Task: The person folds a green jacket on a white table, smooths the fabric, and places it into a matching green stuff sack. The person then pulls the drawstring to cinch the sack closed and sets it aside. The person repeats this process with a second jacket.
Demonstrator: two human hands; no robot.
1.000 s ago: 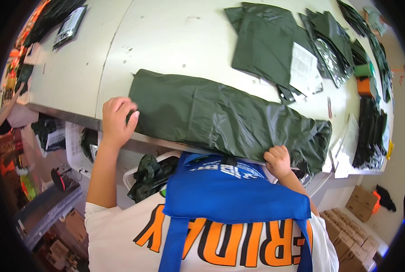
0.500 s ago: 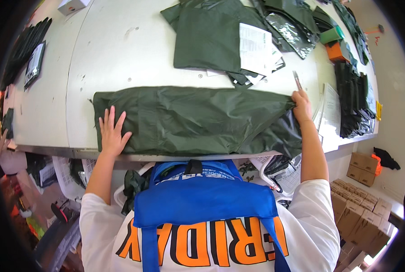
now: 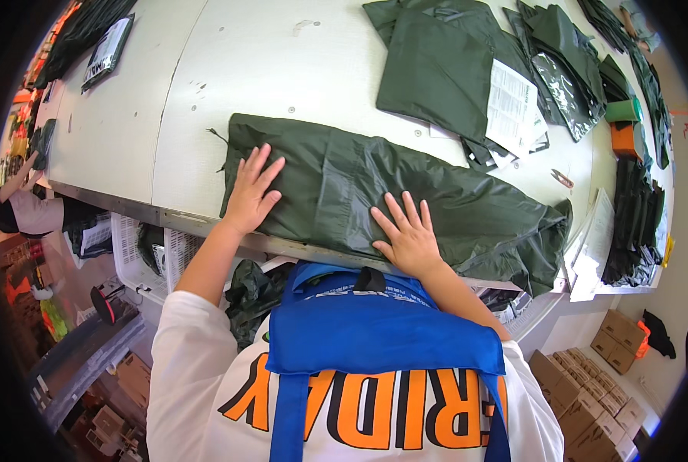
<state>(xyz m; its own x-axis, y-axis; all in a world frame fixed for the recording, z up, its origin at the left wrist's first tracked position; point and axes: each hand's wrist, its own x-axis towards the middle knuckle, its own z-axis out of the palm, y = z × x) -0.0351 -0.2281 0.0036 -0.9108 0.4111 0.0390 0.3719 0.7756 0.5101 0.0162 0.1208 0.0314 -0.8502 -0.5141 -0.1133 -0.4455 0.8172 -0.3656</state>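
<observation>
A long folded piece of thin, shiny dark green fabric [image 3: 344,177] lies along the near edge of the table, its right end gathered and crumpled. My left hand [image 3: 253,192] rests palm down near its left end, fingers spread. Also flat on the fabric, around its middle, is my right hand [image 3: 407,239], with the fingers apart. Neither hand grips anything. A small pair of thread snips [image 3: 562,179] lies on the table beyond the fabric's right end.
Flat green folded pieces [image 3: 436,69] with a printed sheet [image 3: 512,104] lie at the far right. Black packs [image 3: 633,223] stand along the right edge, near an orange box [image 3: 626,140]. White baskets [image 3: 140,250] sit below the table; another person [image 3: 32,208] is at far left.
My right hand has left the snips on the table and moved left from the fabric's right end to its middle. My left hand stays on the left part. The view has shifted.
</observation>
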